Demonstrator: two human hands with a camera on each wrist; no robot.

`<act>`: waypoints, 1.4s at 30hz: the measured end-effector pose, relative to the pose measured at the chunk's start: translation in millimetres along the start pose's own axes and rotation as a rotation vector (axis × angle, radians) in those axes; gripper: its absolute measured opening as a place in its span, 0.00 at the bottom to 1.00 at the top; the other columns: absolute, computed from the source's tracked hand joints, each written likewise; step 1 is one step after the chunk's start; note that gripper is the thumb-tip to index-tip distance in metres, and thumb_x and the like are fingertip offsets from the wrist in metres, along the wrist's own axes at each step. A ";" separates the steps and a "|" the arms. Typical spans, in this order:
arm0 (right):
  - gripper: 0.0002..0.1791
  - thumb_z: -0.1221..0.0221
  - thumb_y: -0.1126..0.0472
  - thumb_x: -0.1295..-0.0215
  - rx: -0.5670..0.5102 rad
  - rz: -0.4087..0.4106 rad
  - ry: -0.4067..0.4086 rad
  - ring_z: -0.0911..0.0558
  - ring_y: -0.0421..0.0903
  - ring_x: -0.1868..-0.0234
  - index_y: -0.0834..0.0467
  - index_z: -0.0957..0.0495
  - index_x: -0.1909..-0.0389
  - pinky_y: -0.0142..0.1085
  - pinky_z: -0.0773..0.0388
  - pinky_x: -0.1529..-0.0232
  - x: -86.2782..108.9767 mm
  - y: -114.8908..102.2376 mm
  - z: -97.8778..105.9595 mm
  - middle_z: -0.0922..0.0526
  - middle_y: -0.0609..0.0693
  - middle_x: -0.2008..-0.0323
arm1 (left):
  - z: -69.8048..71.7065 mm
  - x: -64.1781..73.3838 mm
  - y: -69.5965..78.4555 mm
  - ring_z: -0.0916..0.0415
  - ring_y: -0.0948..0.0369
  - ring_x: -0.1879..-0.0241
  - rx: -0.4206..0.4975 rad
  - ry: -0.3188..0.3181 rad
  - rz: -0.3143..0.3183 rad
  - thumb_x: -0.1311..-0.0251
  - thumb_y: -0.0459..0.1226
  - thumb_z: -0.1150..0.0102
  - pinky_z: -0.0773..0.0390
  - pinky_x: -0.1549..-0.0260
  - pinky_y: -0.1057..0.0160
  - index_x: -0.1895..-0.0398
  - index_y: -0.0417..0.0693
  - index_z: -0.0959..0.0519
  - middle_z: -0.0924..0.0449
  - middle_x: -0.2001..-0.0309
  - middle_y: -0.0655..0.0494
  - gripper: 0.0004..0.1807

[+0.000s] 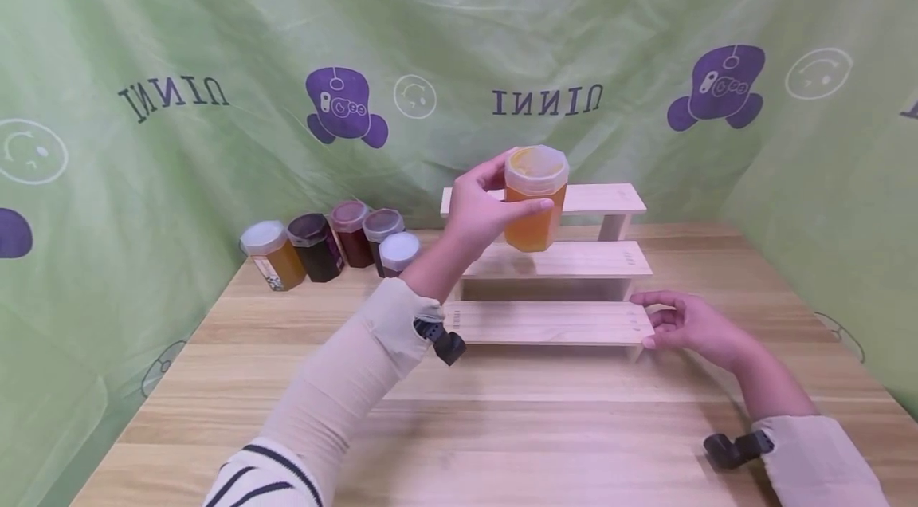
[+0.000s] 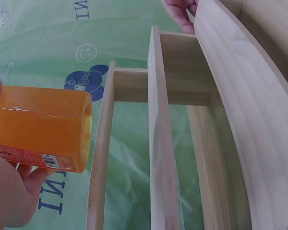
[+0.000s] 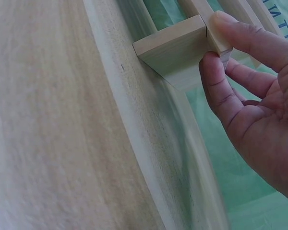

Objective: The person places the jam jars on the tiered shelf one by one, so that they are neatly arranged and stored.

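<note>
Your left grip clasps an amber jar (pale lid uppermost) aloft near a three-tier wooden stand, while your right grip pinches the lowest tier at its right end.

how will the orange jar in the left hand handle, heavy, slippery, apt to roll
The orange jar is probably fairly heavy for its size, since its see-through body looks mostly filled. Its flat-faceted sides suggest it would resist rolling if laid down. The smooth, shiny walls could make it somewhat slippery in the left hand.
</note>
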State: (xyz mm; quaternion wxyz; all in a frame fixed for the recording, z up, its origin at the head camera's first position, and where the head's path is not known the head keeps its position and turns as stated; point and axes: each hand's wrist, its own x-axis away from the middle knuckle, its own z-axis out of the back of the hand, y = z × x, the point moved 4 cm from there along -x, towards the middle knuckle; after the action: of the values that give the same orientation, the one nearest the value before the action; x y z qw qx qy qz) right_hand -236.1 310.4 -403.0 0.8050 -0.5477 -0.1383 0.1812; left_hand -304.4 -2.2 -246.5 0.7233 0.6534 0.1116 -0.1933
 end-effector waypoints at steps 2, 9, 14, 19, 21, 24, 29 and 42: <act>0.39 0.34 0.71 0.44 0.000 0.006 -0.003 0.18 0.45 0.58 0.76 0.42 0.35 0.35 0.18 0.60 -0.2 -0.2 -0.2 0.22 0.64 0.55 | -4.0 -2.7 1.5 0.24 0.61 0.55 -0.005 -0.005 -0.005 0.64 0.41 0.17 0.21 0.56 0.64 0.40 0.55 0.22 0.18 0.56 0.62 0.41; 0.40 0.33 0.70 0.44 -0.001 -0.012 0.002 0.18 0.44 0.57 0.76 0.43 0.34 0.35 0.18 0.59 -0.1 0.6 0.5 0.22 0.64 0.53 | -17.7 -15.4 2.1 0.24 0.65 0.54 -0.031 0.012 0.023 0.64 0.44 0.17 0.22 0.55 0.69 0.37 0.55 0.24 0.19 0.55 0.65 0.44; 0.41 0.34 0.72 0.44 -0.008 -0.013 0.005 0.18 0.44 0.56 0.77 0.44 0.34 0.35 0.17 0.58 -0.6 2.1 1.2 0.23 0.64 0.51 | -27.1 -24.2 -2.1 0.24 0.66 0.55 -0.018 0.037 0.017 0.65 0.41 0.16 0.22 0.55 0.72 0.37 0.52 0.24 0.18 0.55 0.63 0.45; 0.42 0.32 0.70 0.45 0.001 -0.041 0.018 0.18 0.44 0.56 0.76 0.43 0.33 0.35 0.18 0.57 -1.2 1.7 1.3 0.22 0.63 0.52 | -37.1 -29.1 -5.8 0.24 0.66 0.56 -0.017 0.046 0.002 0.65 0.40 0.17 0.22 0.56 0.74 0.36 0.50 0.24 0.18 0.54 0.62 0.45; 0.42 0.32 0.70 0.45 0.003 -0.046 0.018 0.18 0.45 0.56 0.75 0.43 0.33 0.35 0.18 0.57 -1.5 1.3 1.1 0.22 0.63 0.52 | -40.7 -30.9 -6.5 0.24 0.67 0.56 -0.018 0.055 0.003 0.65 0.41 0.17 0.22 0.56 0.74 0.37 0.51 0.24 0.19 0.54 0.63 0.44; 0.42 0.32 0.69 0.45 0.006 -0.049 0.016 0.18 0.45 0.56 0.75 0.43 0.33 0.35 0.18 0.58 -2.4 1.5 1.0 0.22 0.65 0.53 | -47.1 -34.4 -7.0 0.24 0.68 0.56 -0.009 0.063 0.006 0.65 0.41 0.17 0.23 0.56 0.75 0.37 0.51 0.24 0.18 0.54 0.63 0.44; 0.42 0.32 0.69 0.45 0.004 -0.053 0.019 0.18 0.45 0.57 0.76 0.44 0.33 0.34 0.18 0.58 -2.7 3.0 2.3 0.21 0.63 0.54 | -59.0 -41.4 -8.0 0.25 0.70 0.55 -0.021 0.056 0.020 0.64 0.41 0.17 0.24 0.55 0.76 0.35 0.52 0.26 0.19 0.50 0.61 0.46; 0.42 0.32 0.68 0.45 0.025 -0.052 0.026 0.18 0.45 0.57 0.76 0.43 0.34 0.35 0.17 0.58 -1.6 5.8 1.9 0.20 0.63 0.55 | -72.5 -45.2 -18.8 0.28 0.66 0.52 -0.016 0.059 0.040 0.57 0.44 0.21 0.24 0.53 0.69 0.42 0.55 0.32 0.26 0.52 0.62 0.38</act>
State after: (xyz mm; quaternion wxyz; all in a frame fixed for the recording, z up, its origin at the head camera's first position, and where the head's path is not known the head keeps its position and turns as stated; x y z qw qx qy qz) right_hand -239.1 313.2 -407.8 0.8180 -0.5361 -0.1395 0.1550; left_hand -346.5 74.1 -253.5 0.7285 0.6553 0.1213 -0.1584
